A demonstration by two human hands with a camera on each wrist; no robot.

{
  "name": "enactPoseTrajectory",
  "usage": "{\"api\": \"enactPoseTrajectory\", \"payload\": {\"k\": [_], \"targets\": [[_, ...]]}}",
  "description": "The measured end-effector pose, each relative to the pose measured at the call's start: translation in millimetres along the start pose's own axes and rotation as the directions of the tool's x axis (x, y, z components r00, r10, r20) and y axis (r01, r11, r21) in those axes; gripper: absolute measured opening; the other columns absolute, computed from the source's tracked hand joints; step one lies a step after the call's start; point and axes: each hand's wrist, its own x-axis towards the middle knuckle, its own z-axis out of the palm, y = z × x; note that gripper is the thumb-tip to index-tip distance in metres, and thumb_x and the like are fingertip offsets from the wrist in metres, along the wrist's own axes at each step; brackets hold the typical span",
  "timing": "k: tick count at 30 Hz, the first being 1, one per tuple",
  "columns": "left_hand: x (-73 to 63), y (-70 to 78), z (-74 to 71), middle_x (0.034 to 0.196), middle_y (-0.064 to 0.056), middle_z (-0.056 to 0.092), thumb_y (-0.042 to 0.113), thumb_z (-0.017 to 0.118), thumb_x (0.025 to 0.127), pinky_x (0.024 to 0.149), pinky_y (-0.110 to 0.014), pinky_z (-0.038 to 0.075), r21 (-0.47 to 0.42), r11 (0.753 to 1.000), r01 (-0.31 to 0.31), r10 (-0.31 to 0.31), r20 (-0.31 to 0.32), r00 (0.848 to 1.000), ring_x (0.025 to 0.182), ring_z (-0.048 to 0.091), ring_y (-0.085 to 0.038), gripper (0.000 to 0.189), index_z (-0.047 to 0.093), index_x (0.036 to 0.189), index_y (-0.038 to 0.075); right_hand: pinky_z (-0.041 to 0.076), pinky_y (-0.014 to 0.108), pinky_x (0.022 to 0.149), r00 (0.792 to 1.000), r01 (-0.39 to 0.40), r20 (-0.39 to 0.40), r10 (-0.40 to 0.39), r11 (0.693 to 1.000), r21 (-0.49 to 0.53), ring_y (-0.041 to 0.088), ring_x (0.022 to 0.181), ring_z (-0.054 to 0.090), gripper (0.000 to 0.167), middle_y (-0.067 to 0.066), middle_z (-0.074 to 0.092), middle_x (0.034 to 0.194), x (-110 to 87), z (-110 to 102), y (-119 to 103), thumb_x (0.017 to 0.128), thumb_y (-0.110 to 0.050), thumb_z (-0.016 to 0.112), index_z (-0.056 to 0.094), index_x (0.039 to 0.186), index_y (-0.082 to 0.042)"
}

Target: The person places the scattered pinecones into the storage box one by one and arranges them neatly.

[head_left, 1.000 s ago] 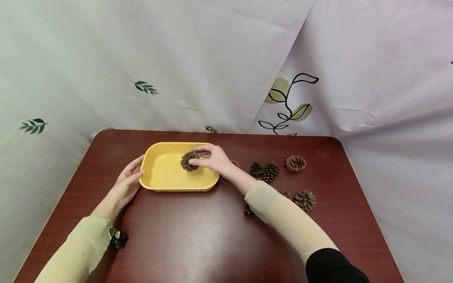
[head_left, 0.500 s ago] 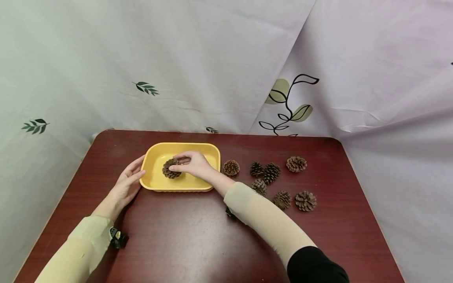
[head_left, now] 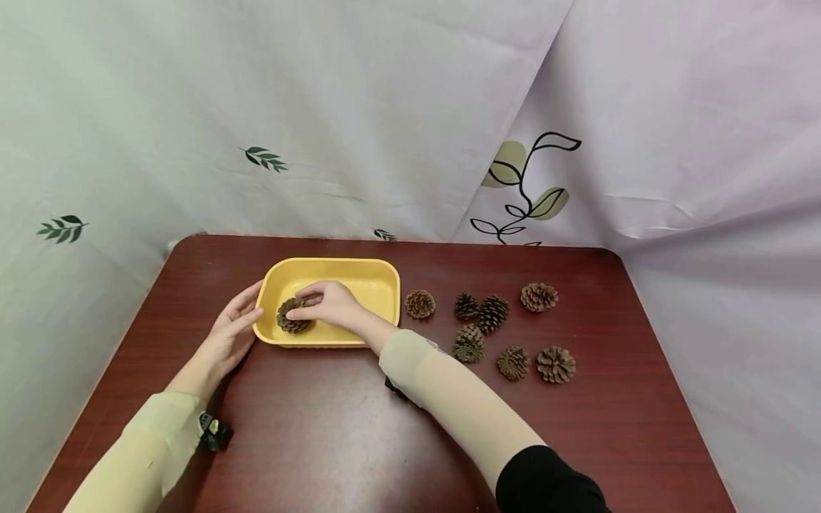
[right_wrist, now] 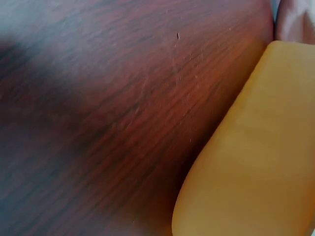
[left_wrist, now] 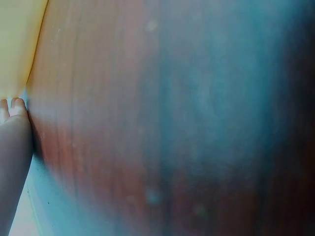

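Note:
A yellow plastic tray stands on the table, its long side running left to right. My right hand reaches over its front rim and pinches a brown pine cone between thumb and fingers, low in the tray's left end. Whether the cone touches the tray floor, I cannot tell. At the left end my left hand holds the tray, with its thumb at the rim and its fingers along the outside. The left wrist view catches only part of that hand beside the tray wall.
Several loose pine cones lie right of the tray: one pine cone close to its right end, a cluster around another pine cone, and a separate pine cone farther right. A pale curtain hangs behind the dark red table.
My right hand has carried the pine cone leftward and down, from the tray's right half to its left end. The left hand and tray have stayed in place.

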Motion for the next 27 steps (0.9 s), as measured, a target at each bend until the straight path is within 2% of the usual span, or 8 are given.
{"api": "enactPoseTrajectory", "payload": {"k": [9, 22, 27], "targets": [[-0.8, 0.5, 0.9, 0.146, 0.008, 0.066, -0.008, 0.038, 0.11, 0.102, -0.021, 0.056, 0.0, 1.0, 0.006, -0.006, 0.0, 1.0, 0.13, 0.064, -0.005, 0.052, 0.057, 0.151, 0.018, 0.052, 0.01, 0.084, 0.998, 0.024, 0.064, -0.017, 0.995, -0.096, 0.006, 0.104, 0.075, 0.047, 0.006, 0.079, 0.124, 3.3, 13, 5, 0.089, -0.026, 0.088, 0.075, 0.131, -0.009], [-2.5, 1.4, 0.0, 0.147, 0.01, 0.065, -0.008, 0.038, 0.11, 0.101, -0.02, 0.056, 0.027, 0.999, 0.023, -0.023, -0.002, 1.0, 0.131, 0.063, -0.003, 0.052, 0.055, 0.151, 0.019, 0.053, 0.011, 0.085, 0.991, 0.042, 0.128, -0.029, 0.994, -0.097, 0.01, 0.113, 0.074, 0.05, 0.007, 0.076, 0.131, 6.5, 17, 2, 0.09, -0.026, 0.087, 0.073, 0.135, -0.008], [-1.6, 1.6, 0.9, 0.147, 0.01, 0.065, -0.008, 0.038, 0.11, 0.101, -0.02, 0.055, 0.032, 0.999, 0.019, -0.018, -0.006, 1.0, 0.132, 0.063, -0.003, 0.052, 0.055, 0.151, 0.019, 0.053, 0.011, 0.089, 0.988, 0.059, 0.15, -0.043, 0.993, -0.105, 0.012, 0.118, 0.073, 0.053, 0.008, 0.074, 0.137, 5.9, 15, 2, 0.091, -0.024, 0.086, 0.07, 0.138, -0.007]]}}
